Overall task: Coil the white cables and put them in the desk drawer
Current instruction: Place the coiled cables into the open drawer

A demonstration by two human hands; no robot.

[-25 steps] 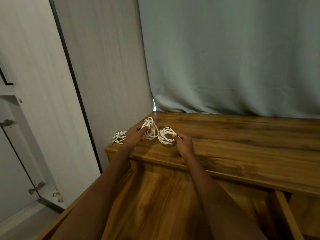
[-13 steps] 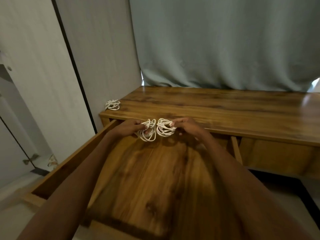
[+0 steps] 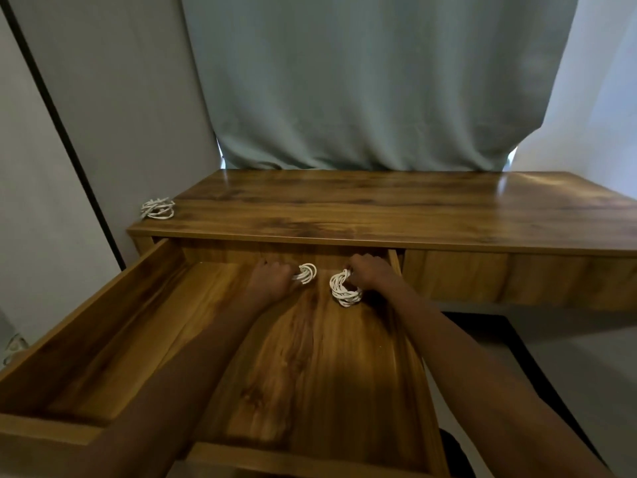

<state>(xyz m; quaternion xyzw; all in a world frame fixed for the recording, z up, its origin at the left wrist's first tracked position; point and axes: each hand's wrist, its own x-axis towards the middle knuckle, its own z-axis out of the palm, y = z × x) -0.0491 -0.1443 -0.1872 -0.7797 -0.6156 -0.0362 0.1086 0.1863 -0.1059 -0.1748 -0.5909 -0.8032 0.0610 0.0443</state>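
Deep inside the open desk drawer (image 3: 103,326), the left hand (image 3: 272,277) grips 1 coiled white cable (image 3: 306,272) and the right hand (image 3: 370,272) grips another coil (image 3: 343,289). Farther back, a third coil (image 3: 158,208) lies on the desktop's (image 3: 379,208) left corner.

Both hands (image 3: 272,276) (image 3: 370,272) hold coiled cables (image 3: 305,272) inside the open drawer (image 3: 103,326).

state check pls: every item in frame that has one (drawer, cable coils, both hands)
desk drawer: pulled open.
left hand: inside the drawer, grips a coil.
left coil: coiled, held at the back of the drawer.
right hand: inside the drawer, grips a coil.
right coil: coiled, held low over the drawer floor; contact unclear.
third coil: coiled, lying on the desk top, left corner, not yet stowed.
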